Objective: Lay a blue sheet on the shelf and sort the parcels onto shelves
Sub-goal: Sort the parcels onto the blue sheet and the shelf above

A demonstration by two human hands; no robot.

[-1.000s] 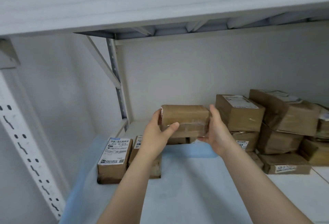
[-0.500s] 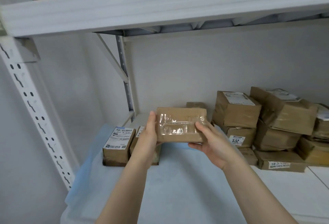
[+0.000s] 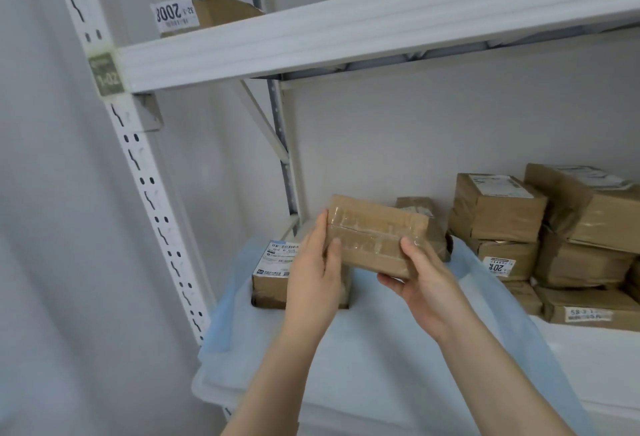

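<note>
Both hands grip one taped parcel (image 3: 377,238), a brown carton with clear tape across its facing side. The left hand (image 3: 317,273) holds the left end, thumb on the taped face. The right hand (image 3: 426,283) holds the lower right corner, thumb on the face and fingers curled underneath. The taped parcel is held in the air above the blue sheet (image 3: 381,349), tilted slightly down to the right. The blue sheet covers the left part of the lower shelf (image 3: 595,359). A labelled parcel (image 3: 273,273) rests on the sheet at the rear left, partly hidden by the left hand. A stack of parcels (image 3: 498,207) occupies the right side of the shelf. On the upper shelf (image 3: 346,37) stands a cardboard box (image 3: 214,9).
</note>
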